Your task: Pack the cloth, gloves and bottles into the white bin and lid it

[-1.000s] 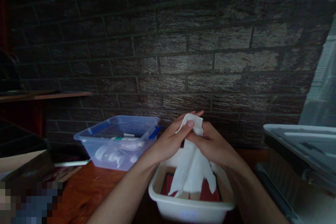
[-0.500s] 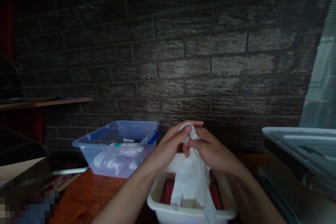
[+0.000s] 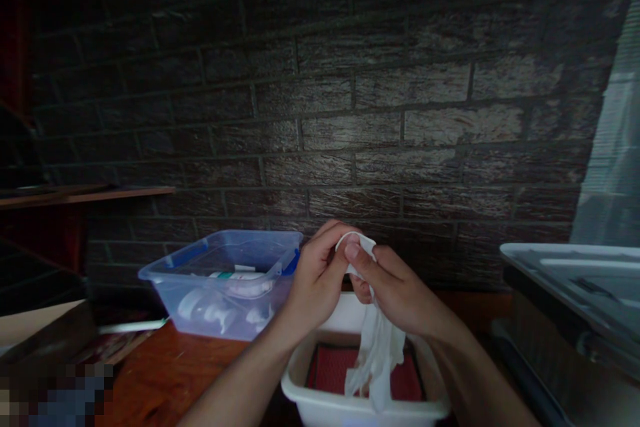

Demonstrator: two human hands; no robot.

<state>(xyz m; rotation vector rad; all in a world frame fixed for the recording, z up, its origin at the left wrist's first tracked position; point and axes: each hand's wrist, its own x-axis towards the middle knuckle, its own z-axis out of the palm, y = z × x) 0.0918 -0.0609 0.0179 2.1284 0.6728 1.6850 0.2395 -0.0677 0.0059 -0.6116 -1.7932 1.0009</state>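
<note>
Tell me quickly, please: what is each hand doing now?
Left hand: closed on the cloth, at its top.
Right hand: closed on the same cloth, above the white tub.

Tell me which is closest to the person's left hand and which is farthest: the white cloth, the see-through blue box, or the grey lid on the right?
From the left hand, in the head view:
1. White cloth: pinched in both hands, hanging over the white tub.
2. See-through blue box: just to the left, on the wooden table.
3. Grey lid: far right, beyond the right hand.
</note>
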